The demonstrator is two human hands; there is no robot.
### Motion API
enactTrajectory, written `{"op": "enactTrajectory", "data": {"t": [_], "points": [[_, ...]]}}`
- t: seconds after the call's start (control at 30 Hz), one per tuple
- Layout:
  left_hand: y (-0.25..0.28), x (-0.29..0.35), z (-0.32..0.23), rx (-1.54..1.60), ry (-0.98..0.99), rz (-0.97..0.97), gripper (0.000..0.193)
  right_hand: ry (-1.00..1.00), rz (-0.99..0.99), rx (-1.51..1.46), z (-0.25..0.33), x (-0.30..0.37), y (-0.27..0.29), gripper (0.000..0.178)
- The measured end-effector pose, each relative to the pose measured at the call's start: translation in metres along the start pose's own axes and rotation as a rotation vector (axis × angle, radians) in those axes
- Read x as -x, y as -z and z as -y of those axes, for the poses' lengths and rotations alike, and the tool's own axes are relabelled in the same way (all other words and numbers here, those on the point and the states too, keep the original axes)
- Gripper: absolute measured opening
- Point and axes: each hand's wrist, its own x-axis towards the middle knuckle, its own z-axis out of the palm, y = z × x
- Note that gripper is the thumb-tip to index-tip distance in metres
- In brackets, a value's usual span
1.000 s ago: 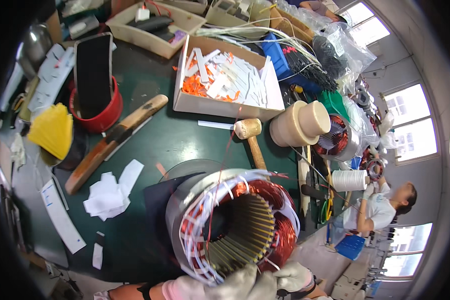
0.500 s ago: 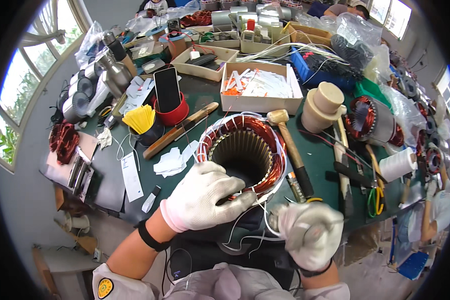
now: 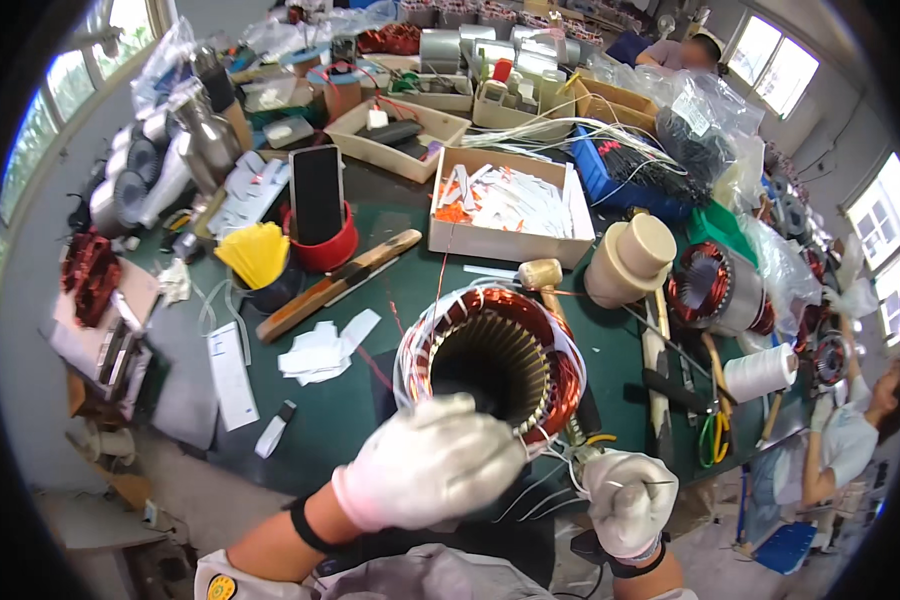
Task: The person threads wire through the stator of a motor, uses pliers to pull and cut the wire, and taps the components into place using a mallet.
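Leaning over the green bench (image 3: 370, 450), your two gloved hands work at one wound stator (image 3: 538, 375), which sits near the bench's front edge with its bore facing up. Your left hand (image 3: 435, 465) is blurred over the near rim, fingers close together; you cannot tell whether it pinches anything. Your right hand (image 3: 628, 503), just right of it, is curled closed on white cord (image 3: 560, 462) that runs to the stator. Behind the stator you have one mallet (image 3: 541, 275) and one cardboard box (image 3: 505, 242) of white and orange scraps. To your left are two pots, one red pot (image 3: 325, 252) with one phone (image 3: 317, 195), one dark pot (image 3: 270, 292) with yellow strips (image 3: 254, 255), plus one wooden bar (image 3: 340, 285). To your right are one stepped beige block (image 3: 630, 262), one second stator (image 3: 720, 290) and one white spool (image 3: 761, 373).
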Motion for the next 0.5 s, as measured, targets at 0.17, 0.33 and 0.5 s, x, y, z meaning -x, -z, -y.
{"op": "enactTrajectory", "data": {"t": [0.17,0.33,0.5], "points": [[-0.026,0.014,-0.002,-0.018,-0.102,-0.277,0.024,-0.011,-0.135,0.104,-0.016,0.003,0.014,0.053],[-0.042,0.016,-0.007,0.169,-0.040,-0.386,0.025,-0.003,-0.187,0.127,-0.023,-0.005,0.017,0.049],[-0.041,0.017,0.019,-0.467,-0.401,-0.421,0.025,-0.031,-0.148,0.065,-0.015,-0.016,0.009,0.047]]}}
